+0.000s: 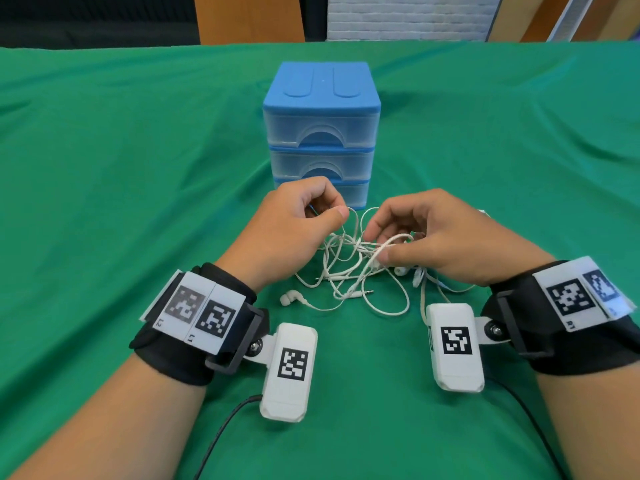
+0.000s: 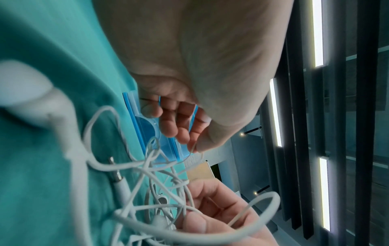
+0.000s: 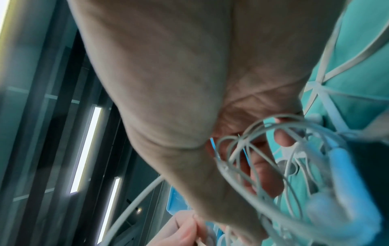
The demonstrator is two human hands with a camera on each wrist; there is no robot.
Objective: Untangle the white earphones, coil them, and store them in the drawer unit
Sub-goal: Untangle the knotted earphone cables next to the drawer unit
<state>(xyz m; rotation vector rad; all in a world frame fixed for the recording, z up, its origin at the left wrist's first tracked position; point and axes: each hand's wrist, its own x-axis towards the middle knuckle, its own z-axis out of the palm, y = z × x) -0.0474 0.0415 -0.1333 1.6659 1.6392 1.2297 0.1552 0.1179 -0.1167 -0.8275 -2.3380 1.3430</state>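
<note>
The white earphones [image 1: 349, 268] lie in a tangled heap on the green cloth, just in front of the blue drawer unit [image 1: 321, 133]. My left hand [image 1: 332, 211] pinches one strand of the cable between thumb and forefinger and lifts it slightly. My right hand [image 1: 382, 244] grips another strand, with several loops caught around its fingers. One earbud [image 1: 289, 298] and the jack plug [image 1: 367, 292] rest loose on the cloth. In the left wrist view the left hand [image 2: 194, 146] pinches a thin strand above the tangled earphones [image 2: 160, 188]. All three drawers appear closed.
The green cloth [image 1: 104, 188] covers the whole table. White camera modules [image 1: 289, 372] hang below both wrists, near the cable's lower loops. A black lead [image 1: 221, 431] trails from the left module toward me.
</note>
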